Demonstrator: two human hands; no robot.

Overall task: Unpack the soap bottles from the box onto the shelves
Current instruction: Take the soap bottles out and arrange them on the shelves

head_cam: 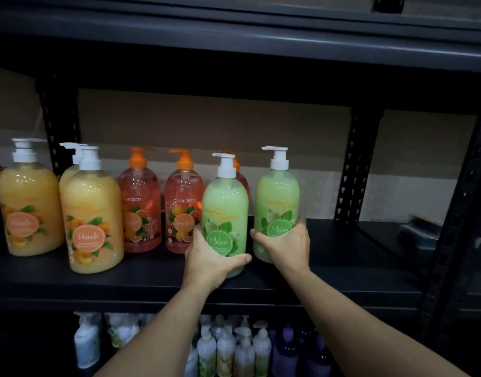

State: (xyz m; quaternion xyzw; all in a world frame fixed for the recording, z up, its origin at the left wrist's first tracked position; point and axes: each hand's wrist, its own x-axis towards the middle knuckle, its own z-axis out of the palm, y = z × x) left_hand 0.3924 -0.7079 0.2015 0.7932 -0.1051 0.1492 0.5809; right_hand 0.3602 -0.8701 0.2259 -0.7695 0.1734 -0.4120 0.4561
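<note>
Two green Melon soap bottles stand upright side by side at centre frame on the black shelf [342,257]. My left hand [210,261] grasps the nearer bottle [225,205] and my right hand [287,247] grasps the farther bottle [277,194], fingers wrapped round their lower halves. Orange grapefruit bottles [182,210] stand just behind, peach bottles [91,213] at left, and more bottles [234,349] crowd the bottom of the frame.

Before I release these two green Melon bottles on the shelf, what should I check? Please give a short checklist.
1. Left hand holds the left Melon bottle low on its body: ok.
2. Right hand holds the right Melon bottle low: ok.
3. Both bottles upright, labels forward: ok.
4. Bases flat on the shelf: cannot tell, partly hidden by the hands.
5. Gap between the two bottles: ok.
</note>
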